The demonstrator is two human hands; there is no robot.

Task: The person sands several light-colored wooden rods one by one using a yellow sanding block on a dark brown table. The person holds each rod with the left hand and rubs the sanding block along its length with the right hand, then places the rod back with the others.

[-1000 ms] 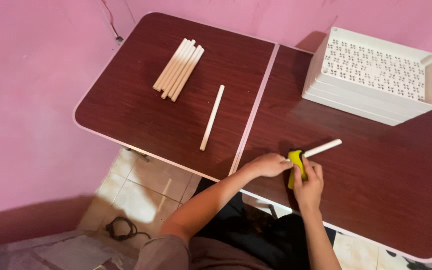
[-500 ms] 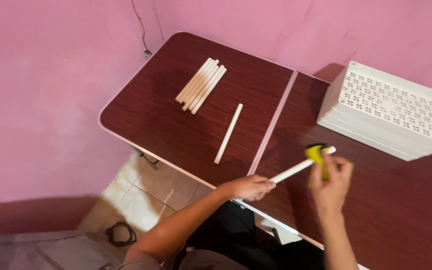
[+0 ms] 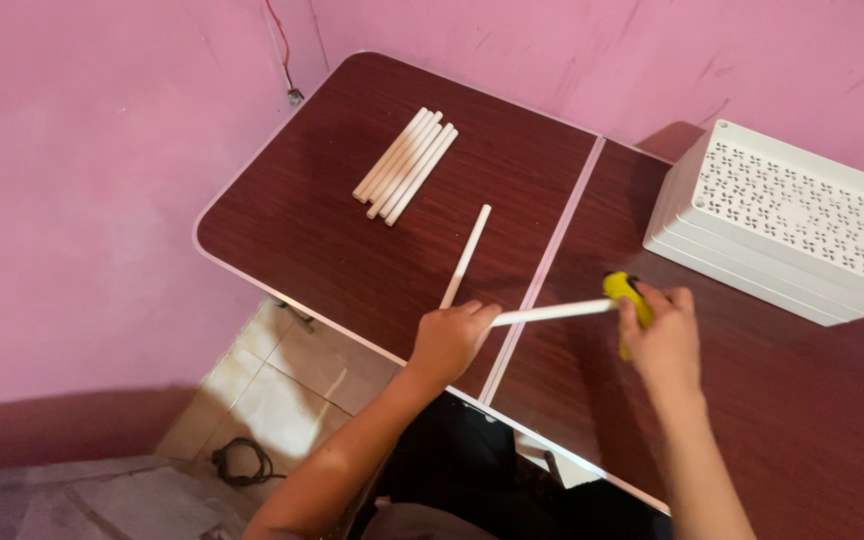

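My left hand (image 3: 452,338) grips one end of a thin white rod (image 3: 552,313) that lies level above the table's centre seam. My right hand (image 3: 664,335) holds a small yellow tool (image 3: 624,290) at the rod's other end. A second single white rod (image 3: 466,256) rests on the dark wood table (image 3: 332,210), just beyond my left hand. Farther back on the left half lies a bundle of several white rods (image 3: 406,166) side by side.
A stack of white perforated trays (image 3: 787,220) sits at the back right against the pink wall (image 3: 102,150). The table's near edge drops to a tiled floor (image 3: 282,400), where a dark cable (image 3: 242,462) lies.
My two hands have drawn apart: the left slid to the rod's left end, the right with the yellow tool to its right end. The camera view has shifted and moved closer.
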